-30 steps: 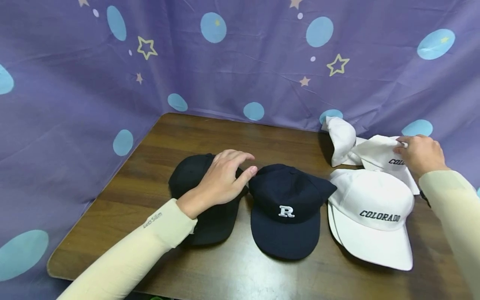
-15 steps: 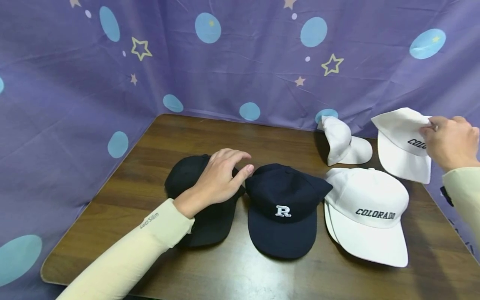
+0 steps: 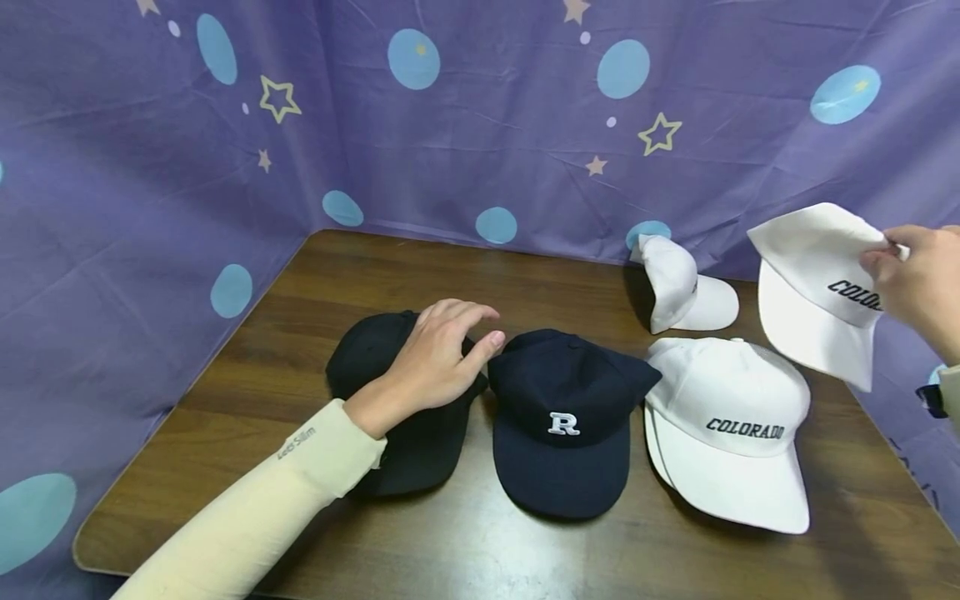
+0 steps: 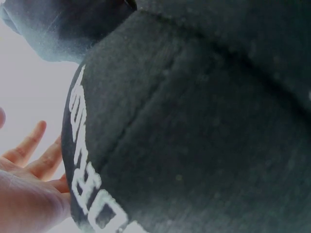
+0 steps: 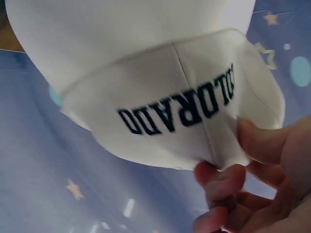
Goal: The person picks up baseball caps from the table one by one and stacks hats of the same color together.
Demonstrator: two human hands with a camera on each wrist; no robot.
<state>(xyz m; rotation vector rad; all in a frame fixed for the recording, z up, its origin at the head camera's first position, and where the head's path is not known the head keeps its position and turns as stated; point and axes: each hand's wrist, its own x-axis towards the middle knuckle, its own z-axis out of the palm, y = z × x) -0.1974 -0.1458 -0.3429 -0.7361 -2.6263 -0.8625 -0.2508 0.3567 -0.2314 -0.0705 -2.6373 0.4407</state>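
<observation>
My right hand point(image 3: 926, 279) pinches the crown of a white baseball cap point(image 3: 813, 275) between thumb and fingers and holds it up at the far right, brim hanging down. Its dark COLORADO lettering shows upside down in the right wrist view. My left hand point(image 3: 435, 358) lies over a black cap point(image 3: 423, 458), fingers loosely extended. White lettering on that cap's front appears in the left wrist view. Beside it sits a navy cap point(image 3: 558, 483) with a white R. Further right rests another white COLORADO cap point(image 3: 750, 475), with a second white brim edge showing under it.
One more white cap point(image 3: 678, 287) lies tipped on its side near the back of the brown wooden table point(image 3: 255, 400). A purple curtain point(image 3: 510, 125) with stars and blue ovals hangs behind the table and along its left side.
My right hand has lifted the white cap from behind the front COLORADO cap and carried it right and up. The rear white cap's brim is now uncovered. The left hand stays in place.
</observation>
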